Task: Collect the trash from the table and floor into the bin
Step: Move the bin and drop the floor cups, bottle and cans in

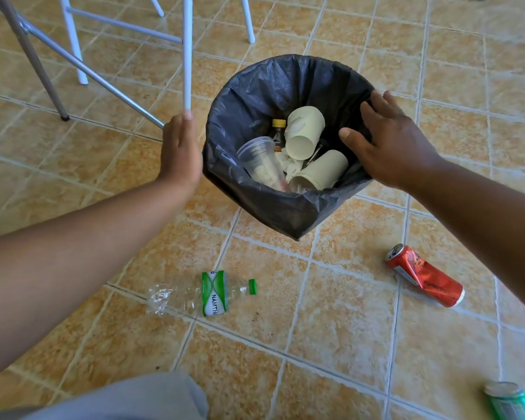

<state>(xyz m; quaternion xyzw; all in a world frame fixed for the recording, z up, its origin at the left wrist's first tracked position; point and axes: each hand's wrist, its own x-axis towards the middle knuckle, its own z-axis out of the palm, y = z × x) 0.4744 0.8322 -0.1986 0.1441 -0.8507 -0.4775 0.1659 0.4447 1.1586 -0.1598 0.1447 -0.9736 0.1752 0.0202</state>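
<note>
A bin lined with a black bag (255, 95) stands on the tiled floor, tilted toward me. Inside lie two cream paper cups (304, 131), a clear plastic cup (262, 162), a small dark bottle with a yellow cap (278, 126) and crumpled white tissue. My left hand (181, 150) presses flat against the bin's left outer side, fingers straight. My right hand (387, 140) rests on the right rim, its thumb over the opening. A crushed clear bottle with a green label and cap (208, 294), a dented red can (425, 275) and a green can (508, 401) lie on the floor.
White and grey metal legs of furniture (187, 53) stand at the upper left, close behind my left hand. Orange tiles (331, 344) spread between the bin and me. My grey-clothed knee (128, 401) shows at the bottom edge.
</note>
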